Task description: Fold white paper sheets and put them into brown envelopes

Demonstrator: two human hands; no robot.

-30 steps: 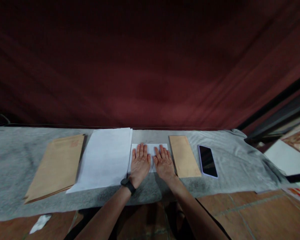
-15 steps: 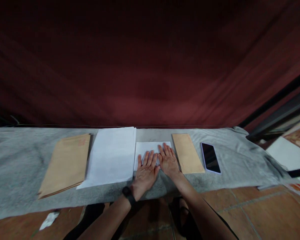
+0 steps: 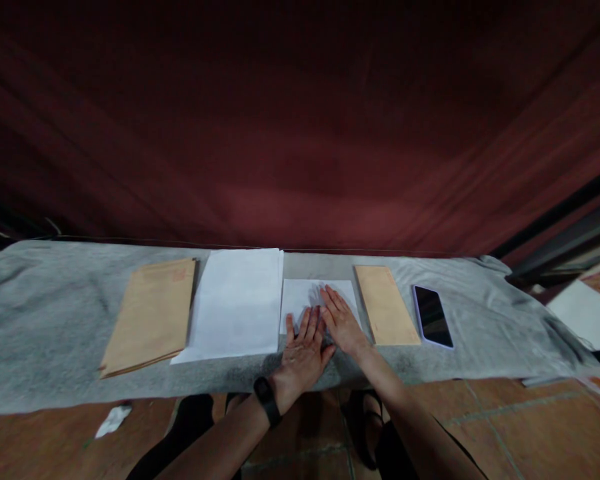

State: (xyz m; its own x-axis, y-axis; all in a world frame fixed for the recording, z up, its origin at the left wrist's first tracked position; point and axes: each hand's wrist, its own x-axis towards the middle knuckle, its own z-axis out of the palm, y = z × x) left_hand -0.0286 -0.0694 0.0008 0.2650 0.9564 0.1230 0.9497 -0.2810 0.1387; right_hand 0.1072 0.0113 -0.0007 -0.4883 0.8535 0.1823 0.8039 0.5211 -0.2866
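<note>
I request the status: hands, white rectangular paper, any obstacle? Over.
Left hand, right hand open, fingers over small white rectangular paper. Paper on grey cloth, partly covered. Only hands over it; tan rectangular envelope beside, at right.

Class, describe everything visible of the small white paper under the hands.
The small white paper is rectangular, plain where visible, lying flat on grey cloth between the larger white sheets and the narrow brown envelope. The left hand and right hand appear to rest on it, covering part of its near side. Whether it is folded cannot be told.
</note>
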